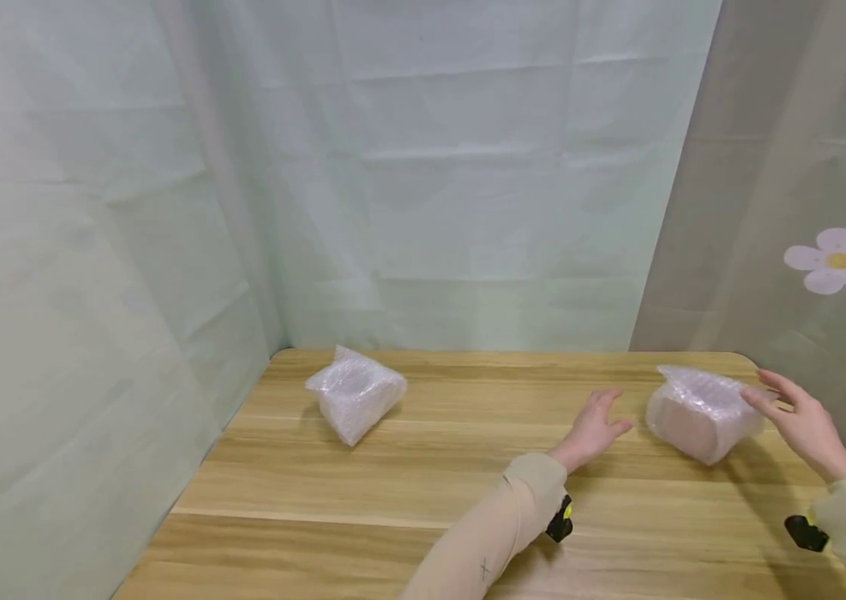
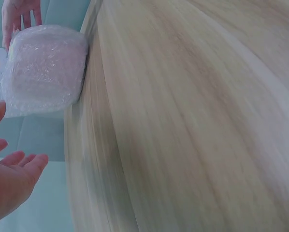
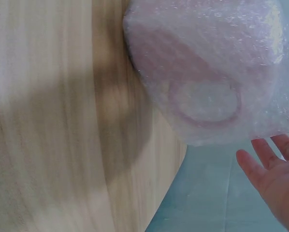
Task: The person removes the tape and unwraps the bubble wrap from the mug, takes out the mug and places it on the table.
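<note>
Left grip (image 1: 589, 430) and right grip (image 1: 805, 423) are spread, holding nothing; we should cup the wrapped bundle (image 1: 702, 415) between them evenly.

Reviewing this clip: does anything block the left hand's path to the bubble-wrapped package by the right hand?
Nothing visible does: only bare tabletop shows between the left hand and the bubble-wrapped package.

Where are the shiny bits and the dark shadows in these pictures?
Head view: white glints on the left bubble-wrapped bundle and the right bubble-wrapped bundle, with a shadow on the table beside the right one; left wrist view: small sparkles on the wrap, soft-looking wood grain; right wrist view: bright glare on the wrap at upper right, a broad, soft-edged shadow across the wood.
</note>
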`<state>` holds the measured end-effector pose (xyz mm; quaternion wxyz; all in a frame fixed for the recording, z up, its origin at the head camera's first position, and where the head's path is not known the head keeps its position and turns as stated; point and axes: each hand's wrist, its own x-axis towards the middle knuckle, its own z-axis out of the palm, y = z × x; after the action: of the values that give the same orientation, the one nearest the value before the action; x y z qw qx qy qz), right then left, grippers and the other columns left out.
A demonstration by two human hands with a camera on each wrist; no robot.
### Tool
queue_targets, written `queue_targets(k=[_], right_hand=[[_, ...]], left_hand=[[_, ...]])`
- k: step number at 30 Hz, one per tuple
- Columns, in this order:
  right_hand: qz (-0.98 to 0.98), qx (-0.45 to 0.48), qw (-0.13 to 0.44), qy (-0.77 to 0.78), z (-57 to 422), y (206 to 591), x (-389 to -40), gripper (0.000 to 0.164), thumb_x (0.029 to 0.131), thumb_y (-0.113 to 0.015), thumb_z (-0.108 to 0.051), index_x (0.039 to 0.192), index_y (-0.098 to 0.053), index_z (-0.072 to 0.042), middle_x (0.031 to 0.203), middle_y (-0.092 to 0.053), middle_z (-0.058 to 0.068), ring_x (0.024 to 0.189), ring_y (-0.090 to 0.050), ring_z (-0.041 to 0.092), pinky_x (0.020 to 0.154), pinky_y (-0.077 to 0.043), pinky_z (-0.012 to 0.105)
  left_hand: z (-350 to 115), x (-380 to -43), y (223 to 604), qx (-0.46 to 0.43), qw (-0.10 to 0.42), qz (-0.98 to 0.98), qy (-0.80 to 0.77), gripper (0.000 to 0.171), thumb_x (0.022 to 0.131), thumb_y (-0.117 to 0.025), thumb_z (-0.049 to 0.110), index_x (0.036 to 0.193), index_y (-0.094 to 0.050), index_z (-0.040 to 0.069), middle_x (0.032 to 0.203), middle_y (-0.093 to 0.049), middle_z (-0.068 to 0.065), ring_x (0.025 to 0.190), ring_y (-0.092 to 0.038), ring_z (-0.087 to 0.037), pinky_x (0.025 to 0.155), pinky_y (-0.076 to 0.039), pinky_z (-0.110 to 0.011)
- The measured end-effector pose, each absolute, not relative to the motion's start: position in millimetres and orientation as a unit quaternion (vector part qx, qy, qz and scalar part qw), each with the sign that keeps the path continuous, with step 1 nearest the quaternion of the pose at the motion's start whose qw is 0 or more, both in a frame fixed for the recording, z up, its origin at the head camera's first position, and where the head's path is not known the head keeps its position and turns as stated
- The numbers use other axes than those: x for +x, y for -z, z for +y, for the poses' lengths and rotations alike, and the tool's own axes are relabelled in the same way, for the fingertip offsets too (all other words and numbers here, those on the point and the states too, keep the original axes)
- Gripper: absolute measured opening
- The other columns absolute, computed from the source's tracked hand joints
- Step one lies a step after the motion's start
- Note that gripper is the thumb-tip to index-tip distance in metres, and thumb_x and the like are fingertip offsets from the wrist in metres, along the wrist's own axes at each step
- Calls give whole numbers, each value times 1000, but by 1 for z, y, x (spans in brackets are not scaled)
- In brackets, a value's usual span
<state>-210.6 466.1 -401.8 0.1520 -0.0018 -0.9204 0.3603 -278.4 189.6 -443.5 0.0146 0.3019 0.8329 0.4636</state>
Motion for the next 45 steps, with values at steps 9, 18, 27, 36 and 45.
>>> queue_targets(k=[9,18,27,36,45], right_hand=[[-921,-2,156,-358,465,408,-213,63,93,-50,-30,140,-23,1,135,-30,28,109,-33,49,64,-33,17],[-913,-5,147,-380,463,411,-213,64,94,-48,-29,139,-19,6,136,-17,36,112,-22,59,85,-21,66],[-905,-17,159,-394,464,420,-213,63,94,-48,-30,143,-17,-4,137,-19,35,120,-20,49,101,-21,42],[-903,-16,171,-395,464,423,-213,56,93,-50,-30,142,-28,-14,133,-28,32,120,-26,37,91,-30,32],[-899,-23,170,-403,461,424,-212,55,93,-50,-29,137,-32,-2,123,-35,31,113,-26,47,86,-21,62]], left_hand=[[195,-286,443,312,-1,841,-443,45,90,-56,13,132,-42,7,130,-41,-6,119,-38,-13,95,-30,-21],[205,-286,442,339,38,838,-426,52,92,-54,23,138,-34,8,140,-32,-5,126,-27,-12,99,-23,-24],[213,-287,430,397,48,832,-386,56,91,-55,22,139,-31,5,140,-33,-6,126,-26,-10,98,-20,-20],[221,-283,426,396,72,829,-389,58,92,-53,27,140,-29,5,141,-32,-4,126,-25,-9,99,-19,-20],[221,-282,429,400,71,834,-373,54,93,-51,26,139,-32,7,140,-32,-1,126,-24,-8,98,-19,-19]])
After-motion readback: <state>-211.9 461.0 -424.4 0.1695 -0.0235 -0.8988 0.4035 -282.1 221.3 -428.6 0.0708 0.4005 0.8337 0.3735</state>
